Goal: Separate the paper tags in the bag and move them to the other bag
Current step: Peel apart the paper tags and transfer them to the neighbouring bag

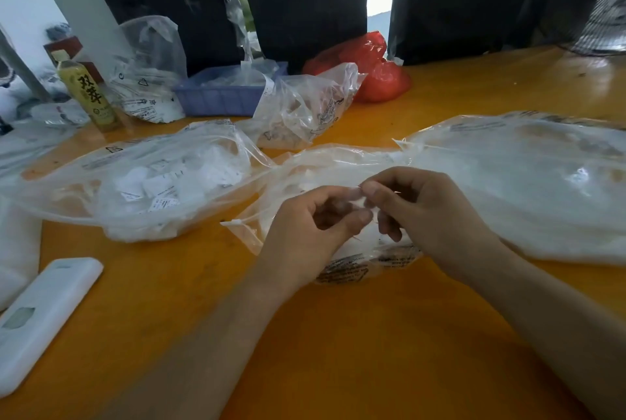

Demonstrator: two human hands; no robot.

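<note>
My left hand (305,233) and my right hand (426,213) meet over a clear plastic bag (305,165) at the table's middle. Between their thumbs and fingertips both pinch a small white paper tag (362,198), which is blurred and mostly hidden by the fingers. To the left lies another clear bag (101,176) holding several loose white printed tags (162,182). A large clear bag (528,189) of white material lies to the right, under my right wrist.
On the orange table (338,335) a white remote (40,314) lies at the front left. A yellow bottle (88,94), a blue basket (223,94), more clear bags (305,108) and a red bag (372,67) stand at the back.
</note>
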